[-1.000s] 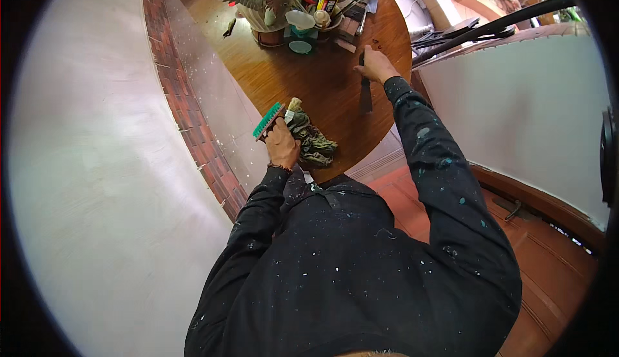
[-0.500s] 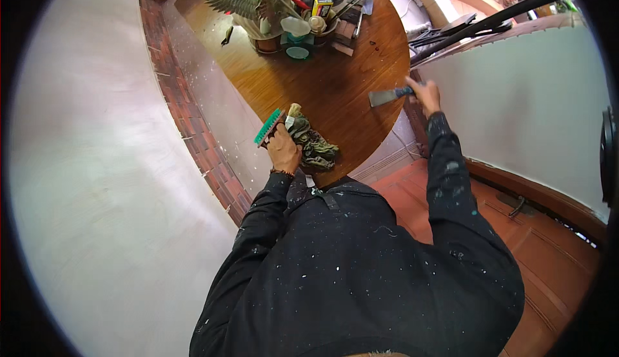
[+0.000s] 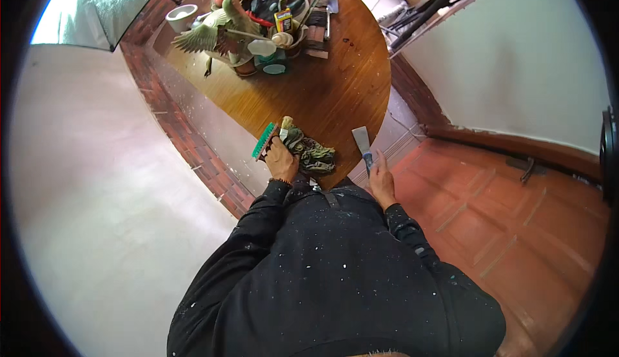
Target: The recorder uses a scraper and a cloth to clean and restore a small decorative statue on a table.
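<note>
My left hand point(image 3: 282, 161) grips a brush point(image 3: 264, 143) with green bristles, held bristles outward at the table's left edge. Beside that hand a crumpled dark green-grey rag point(image 3: 312, 154) lies on the near end of the wooden table point(image 3: 309, 99); whether my fingers touch it I cannot tell. In my right hand point(image 3: 383, 184) is a scraper point(image 3: 362, 139) with a wide metal blade and a dark blue handle. Its blade points away from me, over the table's right edge. Part of the handle is hidden by my fingers.
At the table's far end stand a bird figure with spread wings point(image 3: 233, 28), a small yellow box point(image 3: 283, 20), a white pot point(image 3: 182, 17) and a clutter of tools. A pale wall point(image 3: 97, 196) runs along the left. On the right is a reddish panelled surface point(image 3: 471, 228).
My right hand has come left and nearer to my body, and the scraper has swung from pointing left to pointing away. The view has shifted. My left hand still holds the brush.
</note>
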A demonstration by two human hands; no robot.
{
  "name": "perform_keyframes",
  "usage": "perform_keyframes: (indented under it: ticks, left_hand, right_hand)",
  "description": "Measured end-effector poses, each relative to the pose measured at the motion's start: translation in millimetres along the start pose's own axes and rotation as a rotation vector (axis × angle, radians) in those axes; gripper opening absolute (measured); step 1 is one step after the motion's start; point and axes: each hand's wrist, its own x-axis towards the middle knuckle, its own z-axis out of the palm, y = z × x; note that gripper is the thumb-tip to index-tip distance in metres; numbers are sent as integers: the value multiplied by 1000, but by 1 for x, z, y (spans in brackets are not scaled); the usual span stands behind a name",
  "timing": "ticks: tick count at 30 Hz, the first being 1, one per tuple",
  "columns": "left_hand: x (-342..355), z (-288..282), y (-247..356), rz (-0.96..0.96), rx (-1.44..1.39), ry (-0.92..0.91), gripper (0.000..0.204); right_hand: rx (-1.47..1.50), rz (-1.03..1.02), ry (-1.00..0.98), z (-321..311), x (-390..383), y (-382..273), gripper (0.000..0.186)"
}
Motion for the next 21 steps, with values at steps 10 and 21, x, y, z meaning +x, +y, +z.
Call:
perform_keyframes:
  ticks: [10, 21]
  left_hand:
    - [17, 7, -29, 277, -179, 51, 57]
    - [46, -49, 1, 291, -113, 1, 67]
  right_hand:
    - [-4, 104, 127, 6, 19, -68, 47]
    - [-129, 39, 167, 16, 35, -70, 44]
